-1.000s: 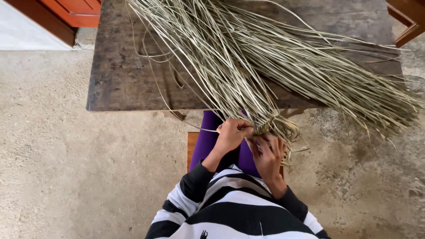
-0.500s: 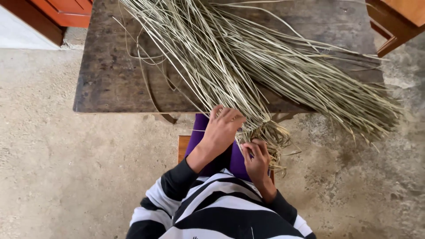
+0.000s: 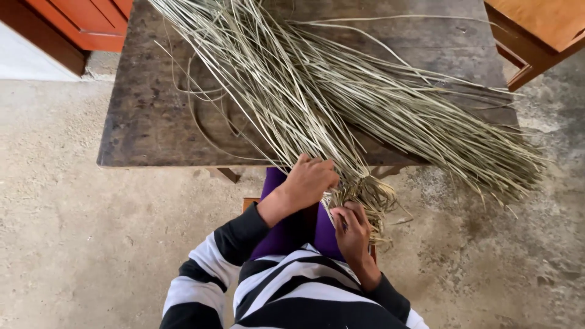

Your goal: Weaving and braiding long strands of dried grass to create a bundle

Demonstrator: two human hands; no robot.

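A big fan of long dry straw-coloured grass stalks point(image 3: 341, 97) lies across a dark wooden table point(image 3: 152, 122), its gathered end hanging over the near edge above my lap. My left hand point(image 3: 311, 180) rests on top of the stalks at the table's edge, fingers curled over them. My right hand point(image 3: 352, 228) sits just below, gripping the frayed bunched end of the stalks point(image 3: 365, 195). I wear a black-and-white striped top and purple trousers.
A few loose stalks curl over the table's left half. Orange-red wooden furniture point(image 3: 91, 21) stands at the far left, and another orange wooden piece point(image 3: 536, 30) at the far right. Rough concrete floor point(image 3: 79, 231) lies all around. A wooden seat edge point(image 3: 248, 202) shows under me.
My left hand has moved up from the bunched end onto the stalks at the table edge. My right hand has stayed on the frayed end. The view has shifted slightly.
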